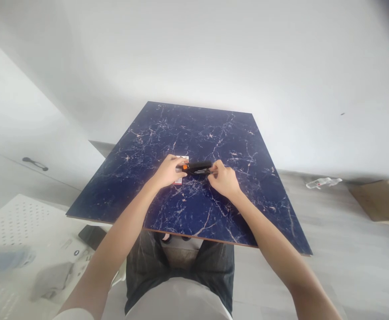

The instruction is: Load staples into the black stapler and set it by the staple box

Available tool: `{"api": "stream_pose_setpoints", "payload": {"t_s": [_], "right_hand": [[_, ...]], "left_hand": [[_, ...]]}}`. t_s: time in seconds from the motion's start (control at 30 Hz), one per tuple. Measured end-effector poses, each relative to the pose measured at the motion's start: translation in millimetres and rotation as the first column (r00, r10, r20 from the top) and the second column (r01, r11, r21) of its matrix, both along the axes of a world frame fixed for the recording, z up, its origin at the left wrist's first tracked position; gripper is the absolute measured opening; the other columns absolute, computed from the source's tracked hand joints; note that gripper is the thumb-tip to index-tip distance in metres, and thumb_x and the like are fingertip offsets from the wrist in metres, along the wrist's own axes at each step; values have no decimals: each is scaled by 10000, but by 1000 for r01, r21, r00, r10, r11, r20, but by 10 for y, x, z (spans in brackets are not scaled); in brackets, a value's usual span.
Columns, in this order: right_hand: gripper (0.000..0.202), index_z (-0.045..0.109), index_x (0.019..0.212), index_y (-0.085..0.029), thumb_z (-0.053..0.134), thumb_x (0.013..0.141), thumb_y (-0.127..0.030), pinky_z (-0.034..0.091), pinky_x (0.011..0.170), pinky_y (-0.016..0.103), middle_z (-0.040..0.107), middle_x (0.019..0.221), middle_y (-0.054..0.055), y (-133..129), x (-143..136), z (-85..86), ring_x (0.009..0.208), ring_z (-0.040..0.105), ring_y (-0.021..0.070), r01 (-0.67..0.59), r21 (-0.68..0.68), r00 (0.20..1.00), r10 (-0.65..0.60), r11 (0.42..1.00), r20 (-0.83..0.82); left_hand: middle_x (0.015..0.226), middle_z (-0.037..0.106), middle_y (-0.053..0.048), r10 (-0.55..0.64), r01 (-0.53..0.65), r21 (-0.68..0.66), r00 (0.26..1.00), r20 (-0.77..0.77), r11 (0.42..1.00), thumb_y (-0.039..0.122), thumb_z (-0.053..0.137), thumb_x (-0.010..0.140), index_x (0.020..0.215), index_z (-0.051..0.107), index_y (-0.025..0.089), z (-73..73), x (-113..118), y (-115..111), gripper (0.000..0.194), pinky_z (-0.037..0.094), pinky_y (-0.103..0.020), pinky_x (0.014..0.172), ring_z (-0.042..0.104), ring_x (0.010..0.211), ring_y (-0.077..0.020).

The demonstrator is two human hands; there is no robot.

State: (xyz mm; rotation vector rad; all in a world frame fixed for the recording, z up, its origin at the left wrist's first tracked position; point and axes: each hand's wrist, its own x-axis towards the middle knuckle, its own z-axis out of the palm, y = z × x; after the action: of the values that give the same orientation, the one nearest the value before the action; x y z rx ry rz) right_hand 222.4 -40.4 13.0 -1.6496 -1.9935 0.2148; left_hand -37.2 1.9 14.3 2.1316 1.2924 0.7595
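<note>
White shirt [177, 302] at 6 o'clock. Centre of bench [194, 133], black-orange tool [199, 168], clamped by left hand [166, 172] at 9, right hand [226, 180] at 3. Packet [178, 181] near left fingers. Likely mid-handling, calling for steady grip.

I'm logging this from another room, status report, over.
Left hand gripping black item by its orange-marked end. Right hand at the other end. White-and-red packet close by, partly hidden by left hand.

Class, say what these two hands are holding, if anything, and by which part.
A black object, held at both ends: the left hand grips the orange-marked end, the right hand's fingers the opposite end.
</note>
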Motion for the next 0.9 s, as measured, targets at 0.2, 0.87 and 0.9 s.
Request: {"api": "stream_pose_setpoints", "payload": {"t_s": [0.2, 0.87, 0.9], "right_hand": [[254, 537, 1017, -249, 578, 776, -181, 517, 726, 342, 757, 815, 5, 0, 57, 17, 683, 713, 240, -62, -33, 997, 61, 998, -45], [639, 455, 1459, -234, 682, 899, -440, 626, 828, 469, 716, 1258, 129, -37, -59, -36, 869, 759, 268, -174, -121, 917, 116, 977, -383], [649, 445, 1473, -238, 681, 900, -430, 631, 825, 469, 696, 1310, 132, -37, -66, -40, 881, 761, 267, -191, -108, 912, 136, 976, -386]], "left_hand": [[1259, 538, -76, -10, 10, 44, 1000, 1, 999, 151, 867, 769, 1266, 700, 258, -55, -7, 46, 536, 532, -451, 1115, 714, 1066, -215], [1207, 739, -86, -36, 73, 170, 977, -208, 983, 303, 626, 950, 1325, 689, 237, 75, -79, -21, 387, 480, -481, 1032, 608, 1151, -301], [1152, 752, -84, -70, 106, 158, 973, -221, 982, 311, 627, 954, 1299, 703, 240, 51, -23, -46, 361, 490, -477, 1009, 614, 1123, -300]]}}
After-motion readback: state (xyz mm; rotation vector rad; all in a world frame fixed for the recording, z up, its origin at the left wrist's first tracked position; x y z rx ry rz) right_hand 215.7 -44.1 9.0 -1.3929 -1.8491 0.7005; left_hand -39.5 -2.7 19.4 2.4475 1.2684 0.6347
